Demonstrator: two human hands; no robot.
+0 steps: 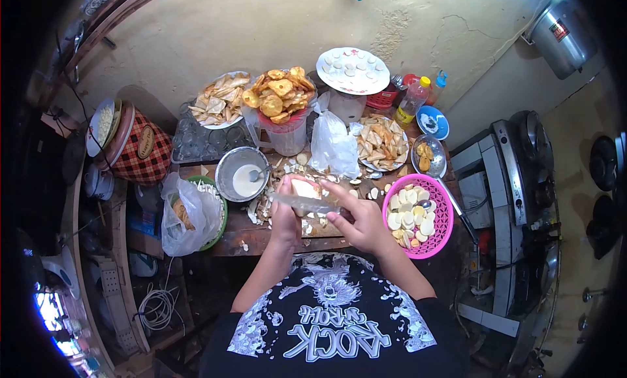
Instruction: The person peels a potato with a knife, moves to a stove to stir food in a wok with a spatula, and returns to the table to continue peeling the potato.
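My left hand is wrapped round a pale, peeled piece of root, held up over the table's front part. A knife lies across the front of the root, its blade pointing left. Closed on the knife's right end is my right hand, whose fingers hide the handle. Beneath both hands, peelings and white scraps are scattered over the wooden table. A pink basket of pale slices stands just right of my right hand. To the left of my left hand is a metal pot with white batter and a spoon.
Behind are a pitcher topped with fried slices, a white plastic bag, plates of folded pastries, a bottle and a flowered plate. A bagged item sits left; a stove stands right.
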